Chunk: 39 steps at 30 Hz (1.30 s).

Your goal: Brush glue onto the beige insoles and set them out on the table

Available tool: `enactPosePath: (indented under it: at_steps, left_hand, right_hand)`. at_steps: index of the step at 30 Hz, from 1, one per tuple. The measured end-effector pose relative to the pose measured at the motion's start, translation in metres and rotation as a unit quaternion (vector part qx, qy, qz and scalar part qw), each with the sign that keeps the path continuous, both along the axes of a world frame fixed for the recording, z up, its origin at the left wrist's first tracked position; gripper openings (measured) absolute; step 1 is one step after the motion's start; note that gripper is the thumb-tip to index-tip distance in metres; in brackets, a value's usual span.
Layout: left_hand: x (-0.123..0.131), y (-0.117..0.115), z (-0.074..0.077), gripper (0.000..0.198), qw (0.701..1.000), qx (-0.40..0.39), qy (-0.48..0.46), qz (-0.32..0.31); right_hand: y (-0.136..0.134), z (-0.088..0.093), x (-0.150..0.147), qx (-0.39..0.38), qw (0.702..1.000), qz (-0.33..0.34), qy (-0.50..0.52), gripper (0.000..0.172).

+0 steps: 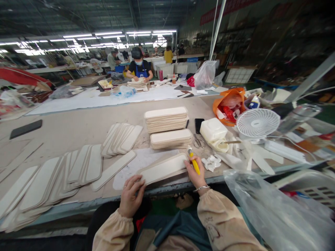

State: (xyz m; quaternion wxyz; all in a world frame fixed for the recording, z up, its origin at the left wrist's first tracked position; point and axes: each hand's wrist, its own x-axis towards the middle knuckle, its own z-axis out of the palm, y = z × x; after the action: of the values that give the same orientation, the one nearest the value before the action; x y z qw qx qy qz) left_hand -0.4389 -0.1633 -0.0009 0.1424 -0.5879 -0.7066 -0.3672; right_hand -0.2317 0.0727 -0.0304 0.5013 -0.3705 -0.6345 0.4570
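Observation:
In front of me a long off-white panel (164,169) with rounded corners lies at the table's near edge, over a slightly offset piece beneath. At its left end my left hand (132,195) grips the edge between thumb and fingers. My right hand (196,171) closes around a yellow-handled tool (194,162) with a pale tip; I cannot tell its exact kind. That hand's fingers also touch the panel's right end. Just behind are two neat stacks of similar panels, a nearer stack (171,139) and a farther stack (166,118). A pale sheet (123,170) is partly under the work.
Fanned panels (75,165) cover the left. Scissors (199,142), a phone (199,124), a white container (213,129) and crumpled paper (211,162) are at right, before a white fan (258,122) and orange bag (229,104). A co-worker (140,68) handles pieces opposite. Clear plastic (277,209) hangs near my right arm.

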Motion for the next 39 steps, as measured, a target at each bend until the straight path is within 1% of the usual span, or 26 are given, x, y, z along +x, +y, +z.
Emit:
enactPosePath:
  at_steps: [7,17,25,39]
  left_hand:
    - [0.001,-0.0001,0.001,0.014,1.0,0.005,-0.009,0.005]
    - [0.0,-0.001,-0.0028,0.015,1.0,-0.004,-0.006,0.002]
    - [-0.0009,-0.0015,-0.0054,0.017,1.0,-0.001,-0.003,0.001]
    - [0.002,0.0003,-0.0023,0.016,1.0,0.006,0.01,0.002]
  right_hand:
    - [-0.0005,0.0001,-0.0002,0.013,1.0,0.001,-0.001,0.029]
    - [-0.0021,0.0045,0.0006,0.027,1.0,0.004,-0.006,0.025]
    - [-0.0019,0.0034,0.0002,0.04,0.999,0.0,-0.017,0.026]
    - [-0.0024,0.0037,0.0013,0.033,0.999,0.015,-0.038,0.022]
